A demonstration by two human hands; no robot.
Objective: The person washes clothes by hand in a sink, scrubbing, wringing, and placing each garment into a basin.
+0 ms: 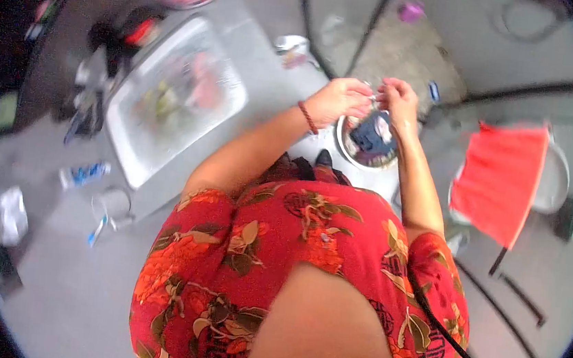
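Both of my hands are raised close together above a round basin [340, 143] on the floor. My left hand [342, 104], with a braided red band at its wrist, has its fingers pinched together. Facing it, my right hand [399, 107] also has its fingers closed. Something small and pale shows between the fingertips, too small and blurred to name. Dark and light cloth [375, 136] lies in the basin below.
A white sink [127, 112] with blurred pink and yellowish things in it is at the left. A toothpaste tube [85, 175] and a clear cup [110, 203] lie on the grey counter. A red towel [500, 182] hangs at the right.
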